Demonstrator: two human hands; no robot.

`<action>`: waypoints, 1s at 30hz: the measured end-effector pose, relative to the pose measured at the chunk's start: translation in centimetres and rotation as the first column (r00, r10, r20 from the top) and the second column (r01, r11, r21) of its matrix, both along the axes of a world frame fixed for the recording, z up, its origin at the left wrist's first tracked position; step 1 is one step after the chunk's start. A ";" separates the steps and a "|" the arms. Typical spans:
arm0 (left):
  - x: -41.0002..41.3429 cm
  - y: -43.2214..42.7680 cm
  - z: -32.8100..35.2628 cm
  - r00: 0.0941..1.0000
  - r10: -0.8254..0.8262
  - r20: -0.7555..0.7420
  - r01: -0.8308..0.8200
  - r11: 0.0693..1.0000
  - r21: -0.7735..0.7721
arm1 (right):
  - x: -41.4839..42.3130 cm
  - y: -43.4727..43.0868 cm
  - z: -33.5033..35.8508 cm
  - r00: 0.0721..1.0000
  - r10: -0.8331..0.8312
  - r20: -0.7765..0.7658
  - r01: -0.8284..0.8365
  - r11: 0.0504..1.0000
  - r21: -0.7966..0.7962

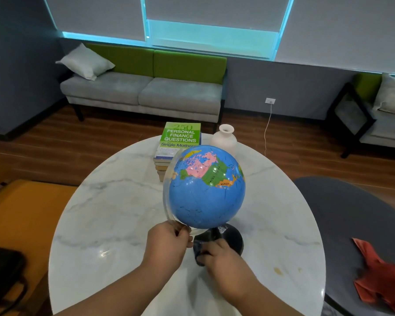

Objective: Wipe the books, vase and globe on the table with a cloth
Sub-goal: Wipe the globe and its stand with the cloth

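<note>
A blue globe (206,188) on a black round base (234,239) stands near the middle of the white marble table (114,213). My left hand (167,241) pinches the lower end of the globe's clear arc. My right hand (221,256) holds a dark cloth (197,249) against the near side of the base. Behind the globe sits a stack of books (177,144) with a green cover on top. To the right of the stack, a white vase (225,139) stands upright.
A dark oval table (342,213) adjoins on the right with a crumpled red cloth (381,277) on it. A grey and green sofa (144,87) stands beyond the table, an armchair (374,115) at far right. An orange seat (21,215) lies to the left.
</note>
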State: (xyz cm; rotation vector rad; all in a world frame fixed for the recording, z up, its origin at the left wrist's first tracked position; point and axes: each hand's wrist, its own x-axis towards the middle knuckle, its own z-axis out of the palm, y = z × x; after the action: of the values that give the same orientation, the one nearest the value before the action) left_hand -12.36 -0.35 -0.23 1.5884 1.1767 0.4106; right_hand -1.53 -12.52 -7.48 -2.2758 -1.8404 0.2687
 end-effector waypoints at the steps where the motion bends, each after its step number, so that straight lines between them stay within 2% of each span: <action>1: 0.0 -0.1 0.1 1.000 -0.003 -0.002 0.002 1.000 -0.007 | 0.5 -0.1 0.1 0.997 -0.077 -0.004 0.077 0.997 0.000; 3: -0.1 -0.2 0.1 1.000 -0.005 -0.006 0.005 1.000 -0.009 | 1.7 -0.1 0.1 0.974 -0.228 0.000 0.228 0.973 0.029; 5: 0.0 -0.1 0.1 1.000 0.001 -0.010 -0.001 1.000 -0.005 | 1.7 0.2 0.4 0.969 -0.247 -0.009 0.247 0.967 0.059; 6: 0.0 0.1 0.1 1.000 0.002 -0.009 -0.002 1.000 -0.001 | 1.4 0.5 0.3 0.981 -0.194 0.024 0.191 0.977 0.096; 8: 0.0 0.2 0.0 1.000 -0.005 -0.015 0.005 1.000 -0.001 | 0.5 0.6 0.1 1.000 -0.009 0.013 0.008 0.998 0.057; 10: 0.0 0.2 -0.1 0.999 -0.022 -0.029 0.021 1.000 -0.006 | 0.9 0.2 -0.3 1.000 0.015 -0.004 -0.015 0.999 0.034; 15: -0.4 0.4 -0.4 1.000 -0.006 -0.019 0.005 0.999 -0.047 | 4.2 -1.3 0.4 0.942 -0.297 -0.154 0.320 0.934 0.157; 17: -0.3 0.4 -0.3 1.000 0.004 -0.007 -0.004 0.999 -0.051 | 4.2 -1.1 0.4 0.930 -0.343 -0.132 0.364 0.911 0.194; 19: -0.2 0.4 0.0 1.000 0.001 -0.005 -0.001 0.999 -0.045 | 3.0 -0.6 0.5 0.971 -0.201 -0.127 0.226 0.945 0.236; 21: -0.1 0.4 0.2 1.000 -0.009 -0.010 0.008 0.999 -0.044 | 2.1 -0.7 -0.2 0.996 -0.011 -0.084 0.026 0.983 0.182; 22: -0.1 0.4 0.3 1.000 -0.011 -0.011 0.011 0.999 -0.050 | 2.3 -0.8 -0.4 0.996 0.007 -0.089 0.009 0.984 0.179; 25: -0.5 0.3 0.3 1.000 -0.009 0.002 0.009 0.998 -0.066 | 4.4 -1.6 -0.1 0.959 -0.207 -0.195 0.248 0.944 0.219; 27: -0.6 0.3 0.3 1.000 0.008 0.014 -0.007 0.997 -0.075 | 5.3 -1.6 -0.3 0.936 -0.308 -0.170 0.340 0.915 0.215; 29: -0.7 0.3 0.3 0.999 0.021 0.024 -0.019 0.996 -0.083 | 4.6 -1.3 -0.1 0.950 -0.260 -0.174 0.292 0.938 0.189; 30: -0.7 0.4 0.4 0.999 0.023 0.025 -0.021 0.996 -0.084 | 3.9 -1.2 -0.1 0.979 -0.151 -0.138 0.177 0.963 0.202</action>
State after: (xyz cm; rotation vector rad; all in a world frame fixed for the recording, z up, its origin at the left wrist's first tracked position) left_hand -13.10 0.04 0.17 1.4952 1.1777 0.3906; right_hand 2.33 -13.73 -7.56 -2.1954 -1.5307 0.1693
